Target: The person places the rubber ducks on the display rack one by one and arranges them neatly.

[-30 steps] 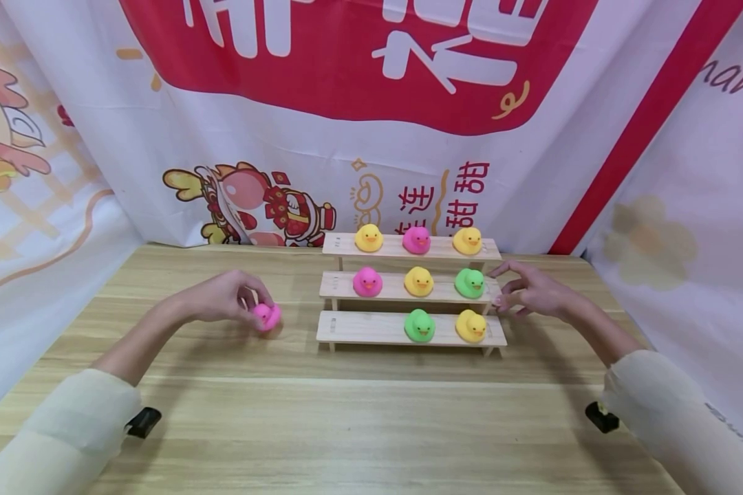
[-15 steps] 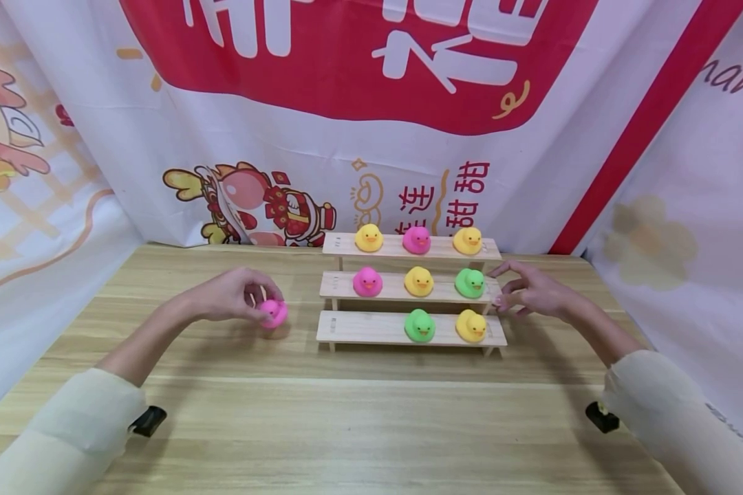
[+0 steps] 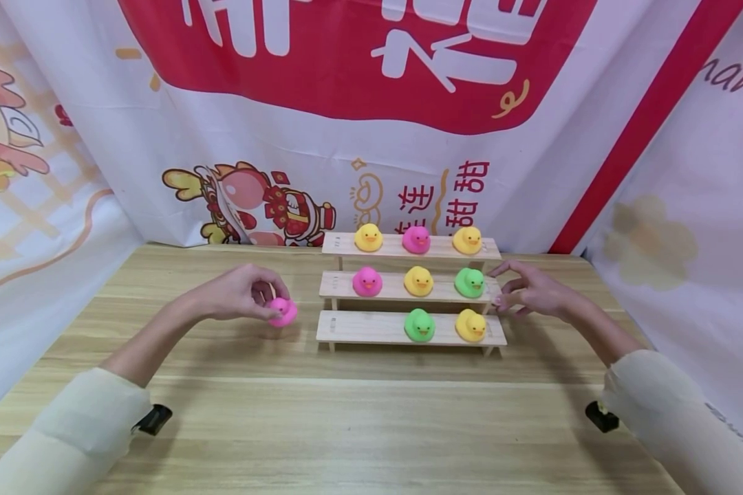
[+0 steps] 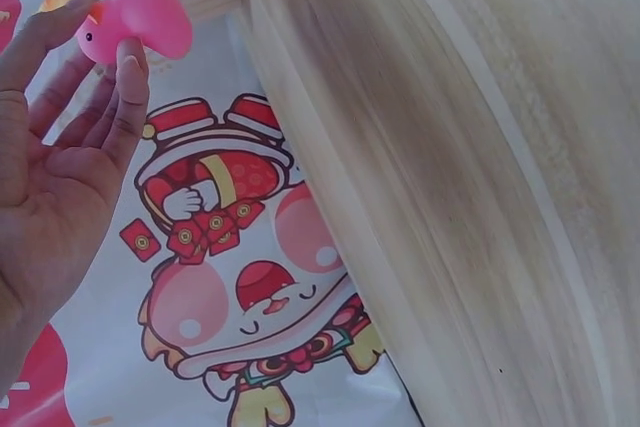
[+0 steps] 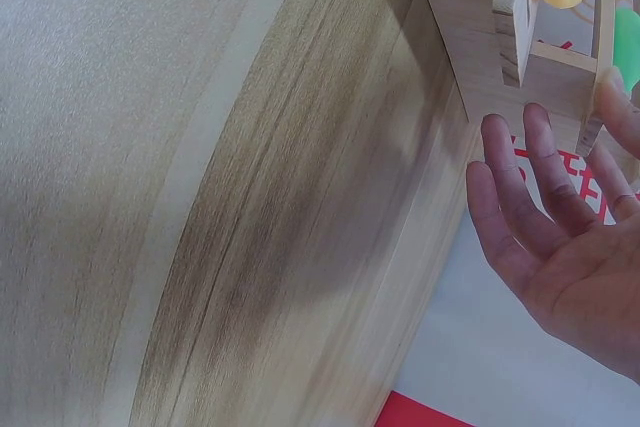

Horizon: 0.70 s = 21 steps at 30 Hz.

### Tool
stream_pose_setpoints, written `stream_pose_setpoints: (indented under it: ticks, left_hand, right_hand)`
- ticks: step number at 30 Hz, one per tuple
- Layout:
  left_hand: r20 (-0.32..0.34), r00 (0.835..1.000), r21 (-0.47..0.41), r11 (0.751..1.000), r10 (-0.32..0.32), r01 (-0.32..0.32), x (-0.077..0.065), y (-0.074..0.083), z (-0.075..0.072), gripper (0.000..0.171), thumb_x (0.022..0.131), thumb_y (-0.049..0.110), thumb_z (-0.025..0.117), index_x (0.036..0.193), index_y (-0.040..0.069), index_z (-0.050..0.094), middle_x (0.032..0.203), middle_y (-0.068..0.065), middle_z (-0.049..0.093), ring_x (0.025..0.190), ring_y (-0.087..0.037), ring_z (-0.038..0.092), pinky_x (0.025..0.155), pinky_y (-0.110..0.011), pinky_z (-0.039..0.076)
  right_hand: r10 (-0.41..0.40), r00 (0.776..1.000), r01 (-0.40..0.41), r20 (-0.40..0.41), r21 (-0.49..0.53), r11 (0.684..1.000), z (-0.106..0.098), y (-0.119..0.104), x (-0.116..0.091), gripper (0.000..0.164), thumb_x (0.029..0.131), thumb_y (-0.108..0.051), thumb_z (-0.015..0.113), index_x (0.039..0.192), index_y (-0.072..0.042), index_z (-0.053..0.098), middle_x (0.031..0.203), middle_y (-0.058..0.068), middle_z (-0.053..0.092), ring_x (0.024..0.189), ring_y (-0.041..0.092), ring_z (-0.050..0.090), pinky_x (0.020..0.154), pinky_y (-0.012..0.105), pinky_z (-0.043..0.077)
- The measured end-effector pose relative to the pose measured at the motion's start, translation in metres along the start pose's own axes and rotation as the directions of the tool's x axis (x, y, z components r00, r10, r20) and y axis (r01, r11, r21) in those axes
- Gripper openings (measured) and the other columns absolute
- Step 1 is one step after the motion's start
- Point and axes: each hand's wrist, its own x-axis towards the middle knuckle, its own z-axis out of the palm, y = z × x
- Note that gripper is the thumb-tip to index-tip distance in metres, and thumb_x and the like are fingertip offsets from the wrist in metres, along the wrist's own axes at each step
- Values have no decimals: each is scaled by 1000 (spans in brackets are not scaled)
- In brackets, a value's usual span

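My left hand [image 3: 248, 294] pinches a pink rubber duck [image 3: 283, 312] between thumb and fingers, close over the table and left of a three-tier wooden display stand [image 3: 359, 327]. In the left wrist view the duck [image 4: 140, 15] shows its orange beak beside the thumb. At the stand's right end, my right hand [image 3: 535, 291] holds the middle tier's edge with thumb and index finger; the other fingers spread loosely, as the right wrist view shows. On the bottom tier sit a green duck [image 3: 420, 326] in the middle and a yellow duck [image 3: 471, 326] at the right.
The middle tier bears pink [image 3: 368, 282], yellow [image 3: 418, 281] and green [image 3: 470, 282] ducks. Up top are a yellow duck [image 3: 369, 238], a pink duck [image 3: 417, 240] and another yellow duck [image 3: 467, 240]. A printed cloth [image 3: 272, 144] hangs behind the wooden table [image 3: 371, 433].
My left hand has carried the pink duck to the right and slightly away from me, nearer the stand. The right hand and the ducks on the stand have stayed put.
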Motion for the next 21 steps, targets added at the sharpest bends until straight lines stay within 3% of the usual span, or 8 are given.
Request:
stream_pose_setpoints:
  ticks: [21]
  left_hand:
    - [-18,997,0,997,73,-73,13,14,11,17,83,7,84,98,6,78,93,0,72,79,-17,64,72,-27,58]
  right_hand:
    - [19,1000,-19,3,2,1000,-1,0,1,55,97,-8,67,143,0,38,101,18,67,96,27,68,81,53,62]
